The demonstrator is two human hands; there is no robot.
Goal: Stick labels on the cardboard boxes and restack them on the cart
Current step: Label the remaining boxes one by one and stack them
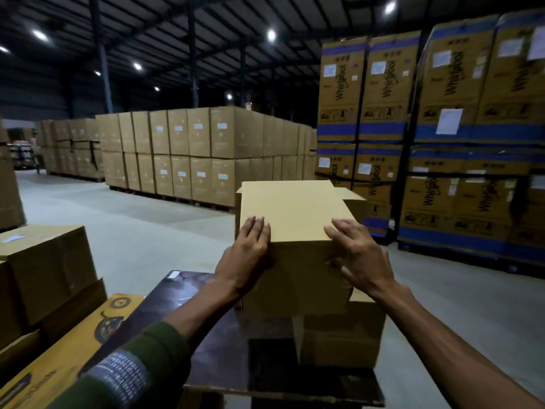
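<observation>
Two hands (250, 249) (358, 255) press top box (295, 214) near stacked cartons (188, 154).

Both hands reach forward, left (250, 246) and right (356, 255), fingers apparently straight, palms down.

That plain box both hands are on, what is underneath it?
The plain box sits on another cardboard box, offset to the right, which stands on a dark board. The contact area and whatever lies below the board are hidden.
</observation>
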